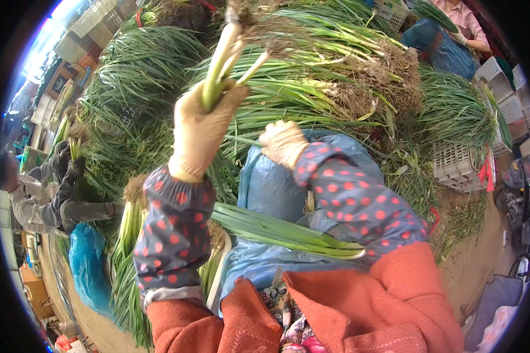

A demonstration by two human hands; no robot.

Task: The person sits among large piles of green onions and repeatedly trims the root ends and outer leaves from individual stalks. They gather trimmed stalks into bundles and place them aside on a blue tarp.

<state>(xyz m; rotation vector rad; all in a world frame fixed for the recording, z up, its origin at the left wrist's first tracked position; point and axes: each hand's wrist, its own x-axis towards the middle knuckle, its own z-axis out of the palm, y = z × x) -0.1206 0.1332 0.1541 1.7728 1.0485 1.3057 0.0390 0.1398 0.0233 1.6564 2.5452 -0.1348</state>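
My left hand [203,128], in a pale glove, is raised and closed around several green onion stalks [214,77], their pale ends and roots pointing up. My right hand [282,141], gloved too, is a fist to the right and a little lower, pinching a thin green leaf [244,140] that runs toward the left hand. Green onions [287,234] with long leaves lie across my lap, on blue plastic sheeting [269,185]. Beyond the hands spreads a large heap of green onions [318,88] with brown, soil-covered roots.
More green onion bundles [130,247] stand to my left, by a blue plastic bag [88,264]. A seated person [48,198] handles onions at far left; another person [463,26] sits at upper right. A white plastic crate [457,167] on the right bears a leafy bundle [459,106].
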